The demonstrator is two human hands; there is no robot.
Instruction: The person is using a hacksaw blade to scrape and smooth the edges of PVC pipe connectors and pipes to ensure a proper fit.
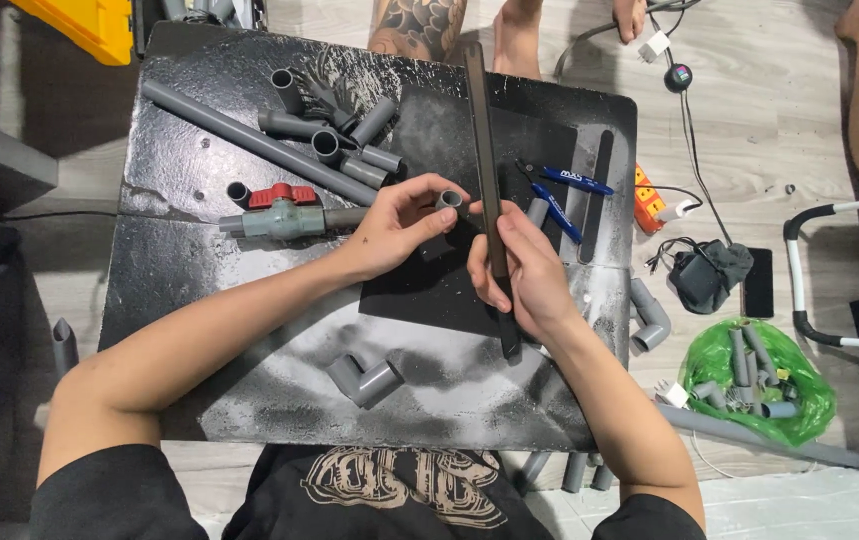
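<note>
View from above onto my black table [179, 290]. My left hand [399, 225] is closed around a short grey pipe piece [449, 200], thumb and fingers pinching it near the middle of the table. My right hand [524, 275] is clamped on a long dark flat bar [484, 170], which runs from 12 o'clock down past my palm toward 6 o'clock; the pipe piece sits just beside the bar, at its 9 o'clock side. At 9 o'clock from my left hand lies a grey valve with a red handle [281, 212]. At 11 o'clock lie a long grey pipe [249, 140] and a cluster of grey fittings [334, 125]. At 6 o'clock rests a grey elbow fitting [364, 380]. At 2 o'clock lie blue-handled pliers [559, 195]. On the floor at 4 o'clock sits a green bag of pipe pieces [759, 385].
</note>
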